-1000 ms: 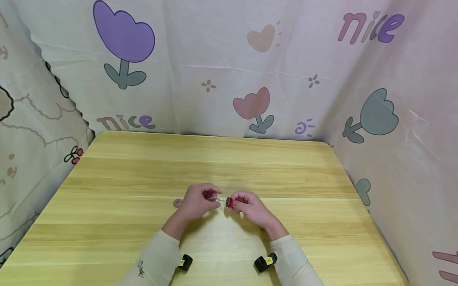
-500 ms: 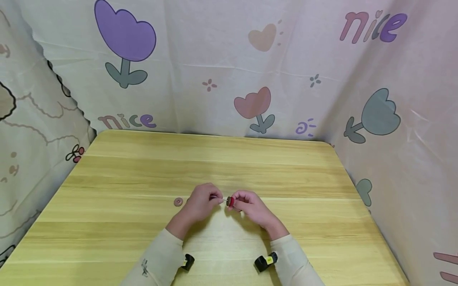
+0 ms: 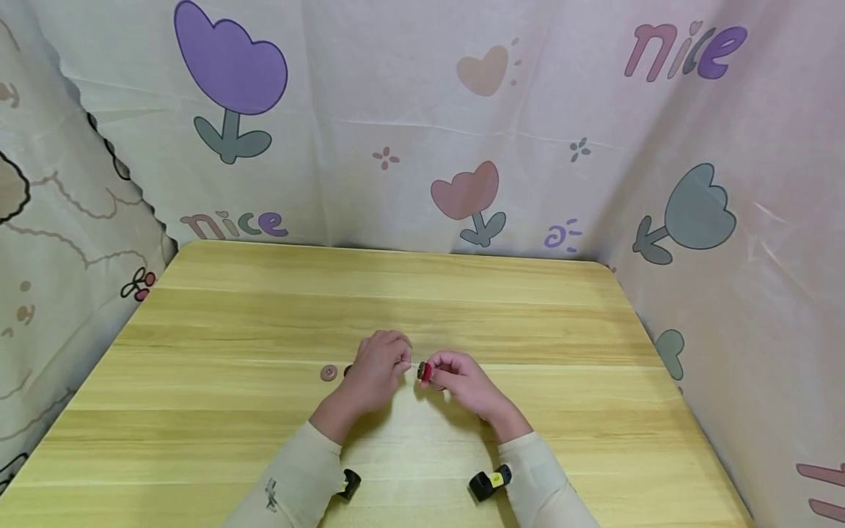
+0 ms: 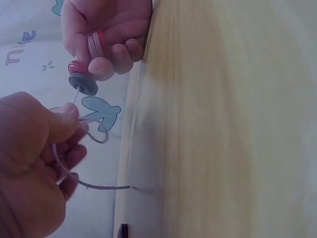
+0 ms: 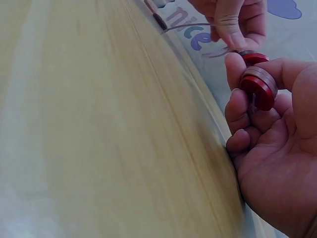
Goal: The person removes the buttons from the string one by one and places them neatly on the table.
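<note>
Near the middle of the table, my left hand (image 3: 372, 375) pinches a thin pale string (image 4: 99, 187) between thumb and fingertips. The string runs from those fingertips into a dark grey button (image 4: 83, 84); in the left wrist view it also makes a small loop, and its tail hangs free. My right hand (image 3: 465, 385) holds several red and pinkish buttons (image 5: 260, 88) threaded in a stack, gripped between thumb and fingers. The dark button sits at the end facing my left hand. Part of the stack is hidden by the right fingers.
Left of my left hand a pink button (image 3: 328, 373) lies flat on the wooden table (image 3: 264, 308). Beside it a dark button (image 3: 347, 371) is partly covered by the hand. Patterned cloth (image 3: 370, 95) hangs behind the table and at its sides.
My left hand has shifted slightly right and away from me, turning over, with its fingers closing on the string. The dark button beside it has come into view. The right hand stays in place.
</note>
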`<state>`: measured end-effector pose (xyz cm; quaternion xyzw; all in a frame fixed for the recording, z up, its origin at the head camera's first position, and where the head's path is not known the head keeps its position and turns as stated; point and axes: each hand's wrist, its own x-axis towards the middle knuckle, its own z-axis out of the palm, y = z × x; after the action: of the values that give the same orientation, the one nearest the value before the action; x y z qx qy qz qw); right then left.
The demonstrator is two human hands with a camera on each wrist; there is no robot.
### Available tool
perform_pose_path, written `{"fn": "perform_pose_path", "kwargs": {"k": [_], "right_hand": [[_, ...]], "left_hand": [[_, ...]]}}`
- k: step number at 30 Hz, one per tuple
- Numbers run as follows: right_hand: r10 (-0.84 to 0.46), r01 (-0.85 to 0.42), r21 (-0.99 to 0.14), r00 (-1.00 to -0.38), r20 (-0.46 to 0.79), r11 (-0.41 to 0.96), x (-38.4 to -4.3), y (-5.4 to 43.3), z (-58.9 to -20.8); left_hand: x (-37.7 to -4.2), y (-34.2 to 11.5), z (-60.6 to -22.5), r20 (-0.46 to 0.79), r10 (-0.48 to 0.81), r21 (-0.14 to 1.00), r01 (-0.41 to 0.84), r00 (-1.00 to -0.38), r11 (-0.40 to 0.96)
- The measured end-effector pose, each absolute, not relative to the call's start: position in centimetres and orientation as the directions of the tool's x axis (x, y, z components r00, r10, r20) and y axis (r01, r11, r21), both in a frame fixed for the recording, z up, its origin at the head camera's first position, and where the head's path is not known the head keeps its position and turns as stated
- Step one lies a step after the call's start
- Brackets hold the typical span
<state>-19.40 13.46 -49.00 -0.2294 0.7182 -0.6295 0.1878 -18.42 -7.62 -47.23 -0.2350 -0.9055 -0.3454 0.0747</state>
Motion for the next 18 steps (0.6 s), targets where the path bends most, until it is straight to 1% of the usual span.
{"fn": "perform_pose_path", "kwargs": {"k": [3,8,10,13,18], "right_hand": [[-0.566,-0.093,-0.991,-0.824,0.024,0.093,-19.6,13.6,-49.6],[-0.566,-0.086,-0.993,-0.824,0.027,0.078,-19.6,13.7,-49.9],[-0.563,-0.088,-0.993,-0.826,0.027,0.082,-19.6,13.8,-49.9],[-0.558,-0.090,-0.992,-0.829,0.025,0.090,-19.7,13.7,-49.8],[-0.558,-0.085,-0.992,-0.830,0.018,0.094,-19.3,13.5,-48.6]], "left_hand": [[-18.3,-7.6,-47.3,0.274,0.373,0.665,0.455,-0.886,0.592],[-18.1,-7.5,-47.4,0.209,0.373,0.816,0.371,-0.904,0.444],[-18.1,-7.3,-47.5,0.209,0.369,0.834,0.362,-0.906,0.417],[-18.2,-7.1,-47.6,0.198,0.364,0.830,0.353,-0.910,0.431],[-18.1,-6.9,-47.7,0.111,0.372,0.856,0.279,-0.921,0.435]]}}
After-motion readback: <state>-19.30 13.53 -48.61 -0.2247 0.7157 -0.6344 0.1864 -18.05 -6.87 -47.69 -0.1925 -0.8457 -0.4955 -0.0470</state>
